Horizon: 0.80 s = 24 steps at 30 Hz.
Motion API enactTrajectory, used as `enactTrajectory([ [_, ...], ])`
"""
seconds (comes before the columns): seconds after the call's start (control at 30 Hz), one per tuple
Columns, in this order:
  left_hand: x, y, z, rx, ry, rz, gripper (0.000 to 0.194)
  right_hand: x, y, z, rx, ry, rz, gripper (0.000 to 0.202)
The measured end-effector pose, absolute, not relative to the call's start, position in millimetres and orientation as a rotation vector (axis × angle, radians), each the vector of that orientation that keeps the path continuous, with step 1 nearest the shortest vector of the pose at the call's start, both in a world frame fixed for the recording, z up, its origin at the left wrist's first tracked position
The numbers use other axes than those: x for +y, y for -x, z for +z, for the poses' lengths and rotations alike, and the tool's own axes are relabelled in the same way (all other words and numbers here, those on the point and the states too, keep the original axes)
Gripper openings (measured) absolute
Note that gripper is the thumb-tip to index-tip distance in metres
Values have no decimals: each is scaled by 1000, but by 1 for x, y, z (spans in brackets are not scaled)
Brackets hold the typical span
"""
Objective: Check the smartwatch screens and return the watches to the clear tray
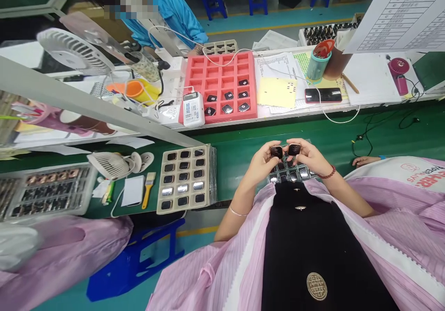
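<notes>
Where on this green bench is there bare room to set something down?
Bare green bench shows between the beige tray stack and left hand, also between the right hand and black cables. Crowded: beneath both hands, where a parts tray is, and left of the stack, with a yellow-handled brush and white fan.

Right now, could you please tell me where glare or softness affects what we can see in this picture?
In the head view, glare whitens one row of pieces in the beige tray; in the same view, reflections whiten several parts near the left hand and right hand, though the two held pieces look dark; there too, the yellow note shows marks too small to read.
</notes>
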<state>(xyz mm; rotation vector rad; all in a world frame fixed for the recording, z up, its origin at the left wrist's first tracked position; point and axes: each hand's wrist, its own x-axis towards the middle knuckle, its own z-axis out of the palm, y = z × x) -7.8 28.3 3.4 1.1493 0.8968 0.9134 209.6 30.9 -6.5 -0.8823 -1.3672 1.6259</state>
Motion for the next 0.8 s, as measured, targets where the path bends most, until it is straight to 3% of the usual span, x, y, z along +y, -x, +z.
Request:
enactTrajectory([
  [0.23,23,6,1,854,-1170,911,49,25,-213,-10,-1372,912,1589,40],
  [0.43,20,4,2,892,-1202,906,52,20,-214,-8,-1375,862,1600,56],
  [0.63,18,2,1,915,-1204,913,47,18,-213,-6,-1377,917,1577,42],
  [0.8,18,1,1,924,-1206,923,45,17,-213,-6,-1355,878,1596,55],
])
